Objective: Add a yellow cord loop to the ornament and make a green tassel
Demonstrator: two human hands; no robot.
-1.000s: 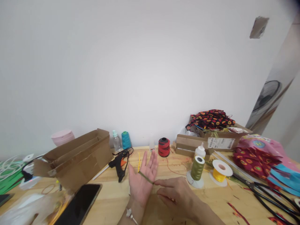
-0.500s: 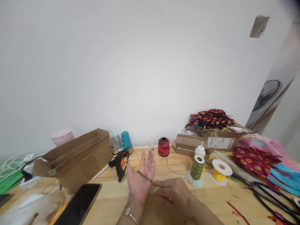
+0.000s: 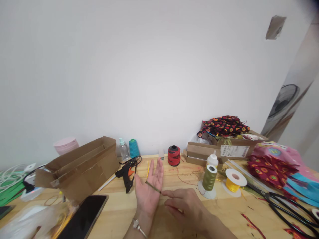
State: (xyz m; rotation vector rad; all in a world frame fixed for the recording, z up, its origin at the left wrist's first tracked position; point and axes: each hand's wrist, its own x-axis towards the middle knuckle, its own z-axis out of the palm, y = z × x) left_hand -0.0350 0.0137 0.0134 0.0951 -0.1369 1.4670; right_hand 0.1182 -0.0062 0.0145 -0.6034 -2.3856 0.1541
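My left hand (image 3: 149, 191) lies palm up above the table, fingers stretched out. Across its palm runs a narrow olive-green strip (image 3: 153, 187); whether it passes behind the hand is hidden. My right hand (image 3: 186, 207) is beside it on the right, index finger extended at the strip's right end. I cannot tell if the fingertip touches it. The other fingers are bent, with a gap at the thumb where a small reddish patch shows. Nearby stand an olive thread spool (image 3: 209, 179), a yellow cord spool (image 3: 233, 182) and a red cord spool (image 3: 173, 156).
A hot glue gun (image 3: 126, 172) and a cardboard box (image 3: 87, 169) are on the left, with a phone (image 3: 84, 217) in front. Black scissors (image 3: 281, 205), patterned fabric (image 3: 272, 169) and a white-capped bottle (image 3: 212, 159) are on the right. A white wall (image 3: 149, 66) rises behind.
Both hands keep almost the same pose, with the strip still across my left palm. The view has shifted very slightly.
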